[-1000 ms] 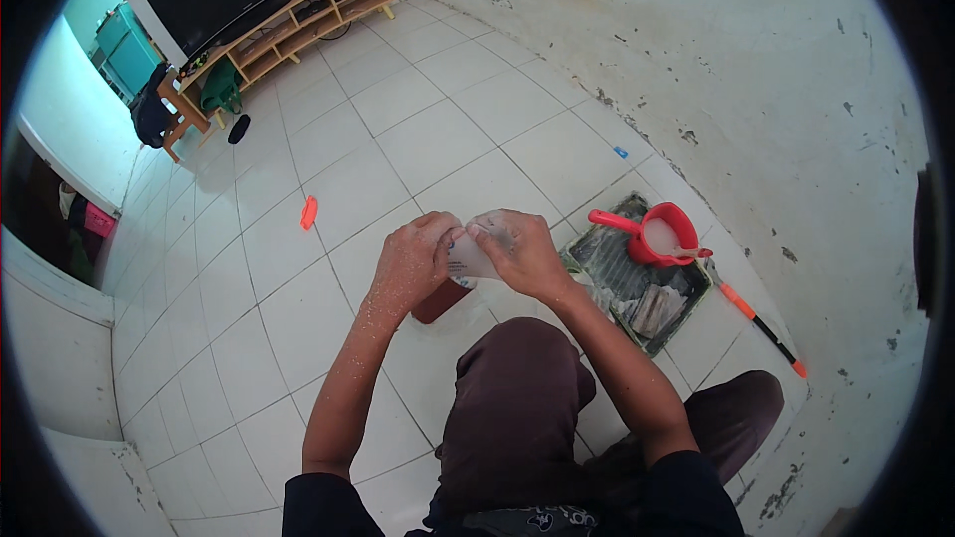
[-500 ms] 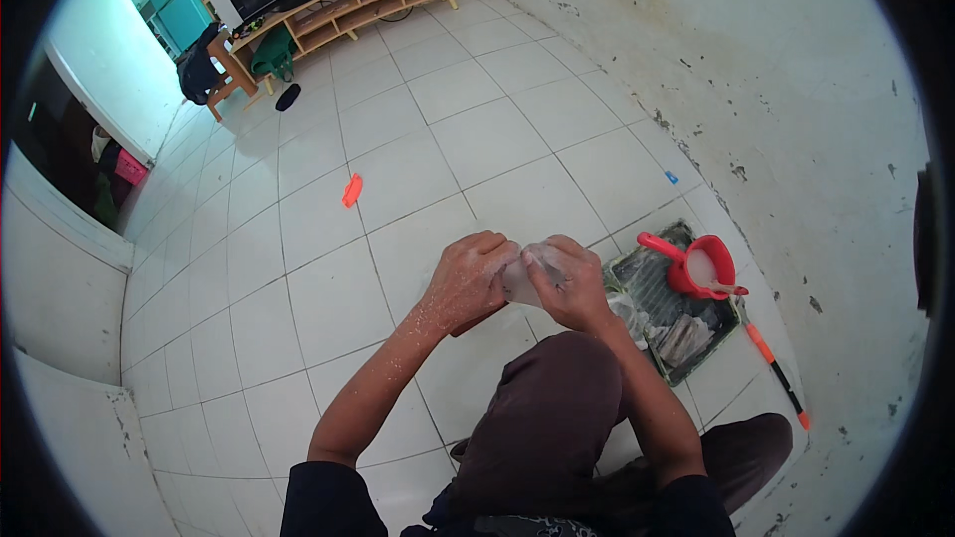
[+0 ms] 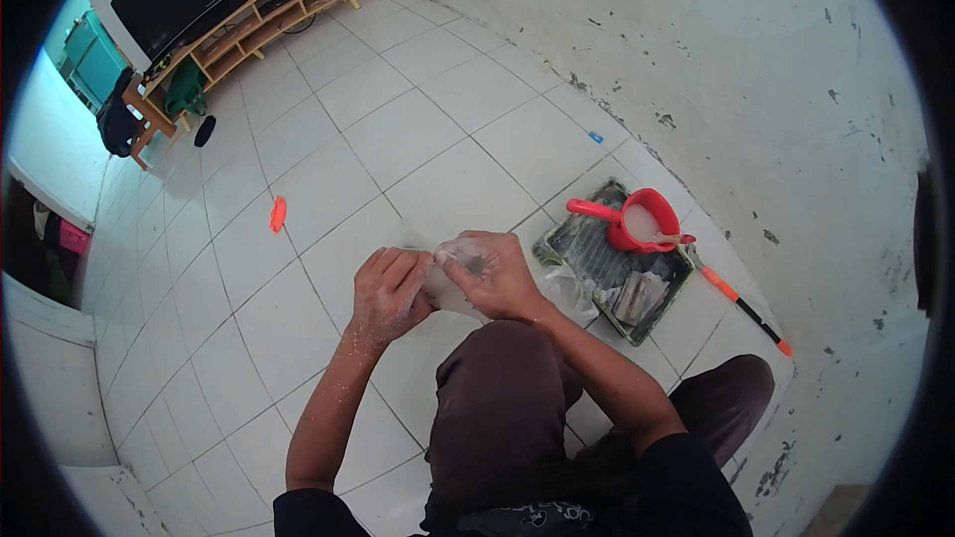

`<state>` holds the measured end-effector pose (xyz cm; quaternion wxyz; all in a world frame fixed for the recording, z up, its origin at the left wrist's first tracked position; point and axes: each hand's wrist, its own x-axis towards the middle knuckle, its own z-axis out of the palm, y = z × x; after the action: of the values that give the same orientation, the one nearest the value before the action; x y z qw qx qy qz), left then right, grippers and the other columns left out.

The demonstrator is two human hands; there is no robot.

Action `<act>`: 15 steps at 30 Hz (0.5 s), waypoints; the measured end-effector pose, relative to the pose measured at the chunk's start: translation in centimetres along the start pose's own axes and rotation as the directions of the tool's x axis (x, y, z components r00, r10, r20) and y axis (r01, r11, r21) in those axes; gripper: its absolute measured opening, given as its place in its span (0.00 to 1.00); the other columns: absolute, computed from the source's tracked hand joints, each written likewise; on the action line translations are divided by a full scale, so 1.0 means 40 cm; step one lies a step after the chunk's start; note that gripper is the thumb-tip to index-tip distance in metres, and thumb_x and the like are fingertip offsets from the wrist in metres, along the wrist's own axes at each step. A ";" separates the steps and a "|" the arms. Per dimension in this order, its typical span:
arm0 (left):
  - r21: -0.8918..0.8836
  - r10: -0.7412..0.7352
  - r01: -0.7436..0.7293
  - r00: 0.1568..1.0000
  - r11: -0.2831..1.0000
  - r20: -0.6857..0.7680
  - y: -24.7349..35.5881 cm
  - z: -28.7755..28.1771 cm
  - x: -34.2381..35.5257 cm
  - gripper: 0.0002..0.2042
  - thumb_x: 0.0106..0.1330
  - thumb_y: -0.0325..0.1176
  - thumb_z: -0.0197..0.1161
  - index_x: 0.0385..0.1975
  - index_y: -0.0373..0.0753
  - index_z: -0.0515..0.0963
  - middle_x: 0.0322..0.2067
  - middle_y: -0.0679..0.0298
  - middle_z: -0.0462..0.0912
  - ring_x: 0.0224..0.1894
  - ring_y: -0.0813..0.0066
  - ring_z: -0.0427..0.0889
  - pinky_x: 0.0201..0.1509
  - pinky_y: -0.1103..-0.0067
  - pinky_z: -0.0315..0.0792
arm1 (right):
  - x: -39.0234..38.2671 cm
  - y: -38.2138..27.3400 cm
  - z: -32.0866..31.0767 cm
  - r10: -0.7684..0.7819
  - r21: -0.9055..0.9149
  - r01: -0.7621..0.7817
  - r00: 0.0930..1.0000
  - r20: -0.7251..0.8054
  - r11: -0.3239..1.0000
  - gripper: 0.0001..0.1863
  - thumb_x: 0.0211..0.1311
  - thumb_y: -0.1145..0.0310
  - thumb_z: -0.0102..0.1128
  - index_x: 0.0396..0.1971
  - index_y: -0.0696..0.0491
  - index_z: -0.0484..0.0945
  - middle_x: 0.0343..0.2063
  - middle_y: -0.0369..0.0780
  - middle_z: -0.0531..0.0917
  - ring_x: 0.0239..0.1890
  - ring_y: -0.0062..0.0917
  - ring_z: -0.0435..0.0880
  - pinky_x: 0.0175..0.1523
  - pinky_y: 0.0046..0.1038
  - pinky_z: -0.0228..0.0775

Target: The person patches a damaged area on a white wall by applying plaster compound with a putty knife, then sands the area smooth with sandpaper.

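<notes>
A thin, see-through plastic bag [image 3: 450,295] hangs between my hands above the tiled floor, just beyond my raised knee. My left hand [image 3: 391,290] is closed, its fingertips pinching the bag's upper edge. Beside it, my right hand [image 3: 494,276] grips the same bag, thumb pressed toward the left fingertips. Whitish powder dusts both hands and my left forearm. What the bag contains is mostly hidden by my fingers.
Right of my hands lies a dirty paint tray [image 3: 575,247] with a red dipper [image 3: 647,247] of pale liquid and a crumpled greyish piece [image 3: 639,298]. Crumpled clear plastic [image 3: 569,288] touches its side. An orange-black pole [image 3: 741,303] lies near the wall; an orange item [image 3: 279,214] lies left.
The view has shifted to the right, so the room appears farther left. Both hands still hold the bag, close together; my left fingers have shifted slightly on it.
</notes>
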<state>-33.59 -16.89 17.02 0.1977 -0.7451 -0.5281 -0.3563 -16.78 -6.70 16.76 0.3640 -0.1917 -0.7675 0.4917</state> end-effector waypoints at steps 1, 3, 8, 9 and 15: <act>0.006 0.015 -0.015 1.000 1.000 -0.006 0.001 0.002 -0.002 0.21 0.34 0.22 0.67 0.36 0.31 0.81 0.28 0.62 0.78 0.29 0.64 0.77 0.32 0.71 0.72 | -0.002 0.001 0.001 0.013 -0.015 -0.013 1.000 0.004 1.000 0.07 0.64 0.74 0.65 0.36 0.62 0.87 0.29 0.45 0.87 0.31 0.27 0.85 0.40 0.29 0.76; 0.007 0.020 -0.020 1.000 1.000 0.012 -0.003 -0.002 -0.003 0.21 0.34 0.23 0.68 0.36 0.31 0.81 0.29 0.62 0.78 0.30 0.64 0.78 0.32 0.71 0.72 | 0.000 0.004 0.003 0.055 -0.008 -0.055 0.998 0.012 0.998 0.08 0.64 0.73 0.65 0.37 0.62 0.87 0.29 0.45 0.87 0.32 0.26 0.86 0.41 0.29 0.76; -0.010 0.066 -0.066 0.998 0.998 0.014 -0.003 -0.002 -0.009 0.24 0.32 0.21 0.65 0.37 0.30 0.81 0.29 0.60 0.79 0.25 0.64 0.75 0.27 0.70 0.68 | -0.001 0.028 0.012 0.130 0.071 -0.133 0.991 0.035 0.989 0.10 0.65 0.71 0.66 0.38 0.63 0.87 0.29 0.45 0.89 0.33 0.23 0.86 0.42 0.29 0.77; 0.013 0.060 -0.060 0.998 0.998 0.023 -0.006 0.000 -0.015 0.24 0.32 0.22 0.65 0.37 0.31 0.81 0.29 0.60 0.79 0.26 0.63 0.75 0.28 0.69 0.68 | 0.000 0.034 0.014 0.143 0.083 -0.146 0.989 0.042 0.986 0.11 0.65 0.70 0.66 0.38 0.63 0.87 0.29 0.45 0.89 0.32 0.22 0.86 0.42 0.29 0.77; -0.052 -0.353 0.359 0.930 0.932 0.099 -0.015 0.041 -0.020 0.11 0.56 0.28 0.66 0.39 0.33 0.79 0.33 0.55 0.80 0.34 0.57 0.81 0.36 0.67 0.74 | 0.036 0.050 -0.009 0.146 -0.047 -0.143 0.988 0.059 0.989 0.11 0.66 0.69 0.66 0.39 0.63 0.86 0.29 0.47 0.89 0.32 0.24 0.86 0.43 0.31 0.77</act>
<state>-33.77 -16.10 15.28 0.0806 -0.6582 -0.6501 -0.3711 -17.60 -4.67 15.58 0.2994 -0.2391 -0.7727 0.5060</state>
